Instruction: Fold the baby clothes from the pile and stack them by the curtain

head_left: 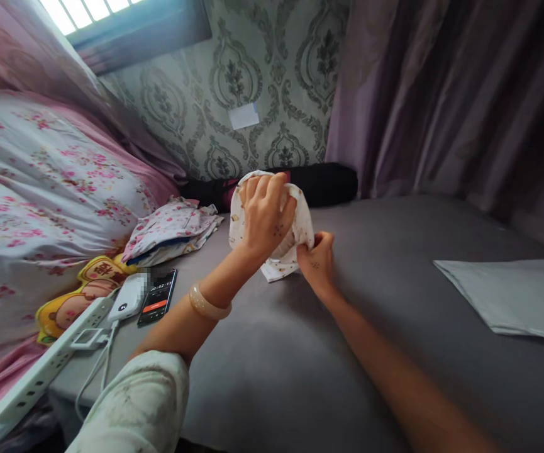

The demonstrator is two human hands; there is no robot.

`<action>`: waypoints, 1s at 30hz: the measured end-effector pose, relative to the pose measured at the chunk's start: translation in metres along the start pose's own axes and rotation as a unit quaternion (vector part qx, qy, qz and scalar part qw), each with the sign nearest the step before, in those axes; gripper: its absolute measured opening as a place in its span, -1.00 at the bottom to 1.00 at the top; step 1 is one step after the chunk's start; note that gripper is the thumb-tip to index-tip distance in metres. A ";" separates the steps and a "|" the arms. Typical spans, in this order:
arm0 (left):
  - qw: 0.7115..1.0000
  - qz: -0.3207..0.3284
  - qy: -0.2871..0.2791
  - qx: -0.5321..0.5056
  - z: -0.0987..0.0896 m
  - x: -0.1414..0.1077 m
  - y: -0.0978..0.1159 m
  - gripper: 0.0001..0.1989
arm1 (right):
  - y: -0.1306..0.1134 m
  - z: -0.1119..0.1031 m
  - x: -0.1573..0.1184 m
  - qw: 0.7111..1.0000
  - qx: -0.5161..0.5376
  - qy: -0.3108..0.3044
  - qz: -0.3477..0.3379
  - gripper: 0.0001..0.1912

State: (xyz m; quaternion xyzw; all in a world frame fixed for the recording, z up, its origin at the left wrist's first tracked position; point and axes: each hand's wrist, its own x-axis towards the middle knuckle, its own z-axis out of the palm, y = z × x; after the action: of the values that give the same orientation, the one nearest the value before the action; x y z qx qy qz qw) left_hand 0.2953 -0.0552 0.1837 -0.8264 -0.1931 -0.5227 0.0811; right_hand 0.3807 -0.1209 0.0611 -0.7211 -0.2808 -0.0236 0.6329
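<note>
We hold a white cloth (304,214) up over the grey bed (262,365), nearer its far edge than its near one, in front of the long black bundle (333,182) lying along that far edge. The cloth is soft and thin-looking, scattered with small tan and brown motifs; its outline rounds off at the upper left and along the right, while a squarish corner hangs at the bottom. Between our hands it is creased and bunched, with shadowed folds in the middle. We cannot tell whether its lowest corner touches the bed.

Our left hand (268,211) lies across the front of the cloth, fingers curled closely over its upper part and gripping it. Our right hand (317,261) is lower, thumb and fingers pinched narrow on the cloth's lower right edge.

Toward the bed's left edge we see a pile of folded clothes (172,229), then a phone (158,299) beside a white power bank (129,296), with a power strip (48,365) running along that edge. A pale folded cloth (521,296) lies toward the right edge.
</note>
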 end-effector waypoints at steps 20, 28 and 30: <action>0.876 -0.342 -0.291 -0.177 0.023 -0.077 -0.072 -0.82 | -0.010 -0.088 0.060 0.912 0.096 -0.372 0.145 -0.66; 0.832 -0.414 -0.203 -0.310 0.064 -0.094 -0.059 -0.88 | 0.005 -0.093 0.071 0.947 -0.093 -0.306 -0.036 -0.89; 0.833 -0.405 -0.196 -0.323 0.065 -0.095 -0.056 -0.88 | 0.008 -0.092 0.073 0.955 -0.093 -0.274 -0.064 -0.84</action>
State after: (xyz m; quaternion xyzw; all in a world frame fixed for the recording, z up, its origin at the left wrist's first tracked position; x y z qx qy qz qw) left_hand 0.2906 -0.0048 0.0667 -0.7386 -0.3426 -0.3686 -0.4485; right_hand 0.4753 -0.1788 0.1010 -0.7358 -0.4856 0.1083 0.4594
